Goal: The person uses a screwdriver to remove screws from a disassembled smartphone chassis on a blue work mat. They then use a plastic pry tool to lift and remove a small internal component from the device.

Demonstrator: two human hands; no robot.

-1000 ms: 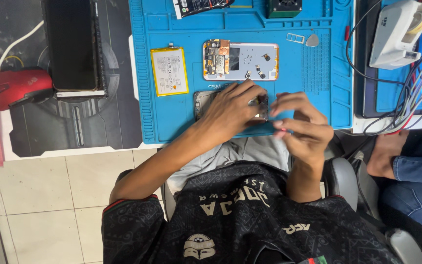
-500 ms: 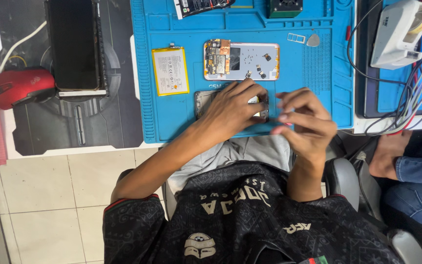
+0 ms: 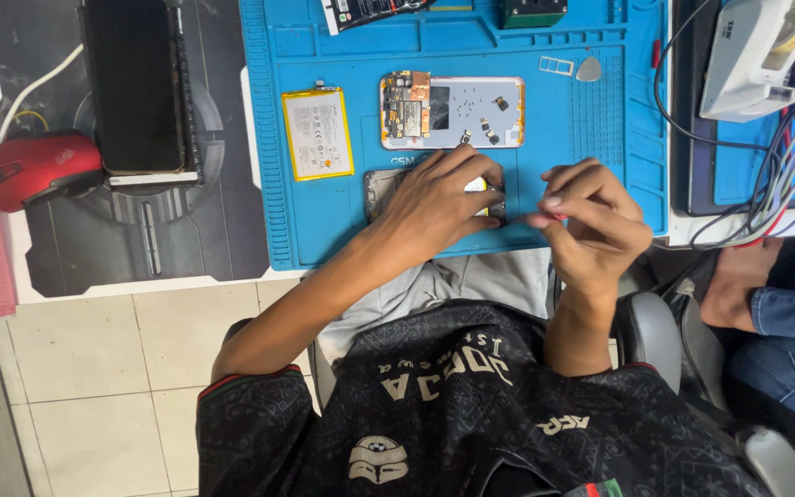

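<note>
Teardown's well along: battery (image 3: 317, 133) and opened phone frame (image 3: 451, 111) lie above the blue mat's (image 3: 600, 129) near edge, left hand (image 3: 434, 198) fingers spread pressing a phone part (image 3: 379, 189), right hand (image 3: 591, 221) fingertips pinched on a thin tool I can't make out.

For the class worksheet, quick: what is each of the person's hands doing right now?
Left hand: spread flat, pressing on the phone part on the blue mat.
Right hand: fingers pinched together; whatever they grip is too small to tell.
</note>
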